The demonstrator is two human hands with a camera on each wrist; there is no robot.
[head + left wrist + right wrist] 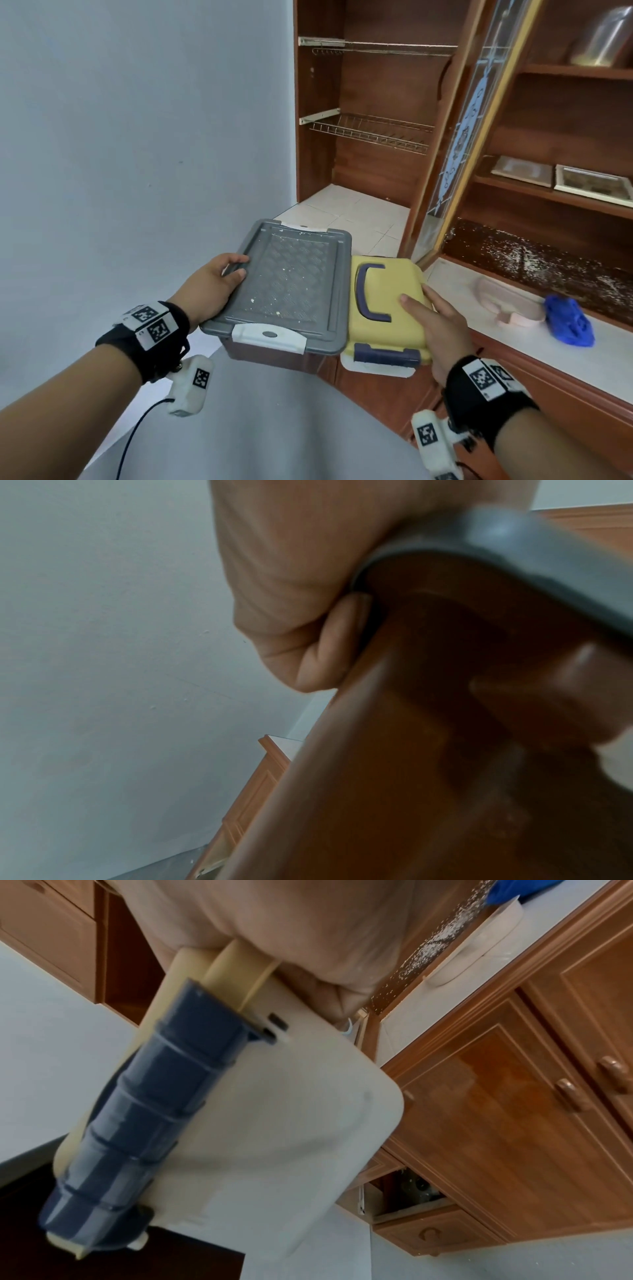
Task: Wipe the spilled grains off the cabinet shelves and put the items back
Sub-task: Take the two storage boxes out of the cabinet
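two lidded boxes held side by side at frame centre, before an open cabinet.

left hand clamped on the left edge of the grey-lidded box, lid latched and flecked with grains, contents hidden; right hand gripping the right side of the yellow box, closed, touching the grey one. spilled grains strewn over the dark shelf at right; pink dish and blue cloth on the white counter below; glass door ajar between compartments.
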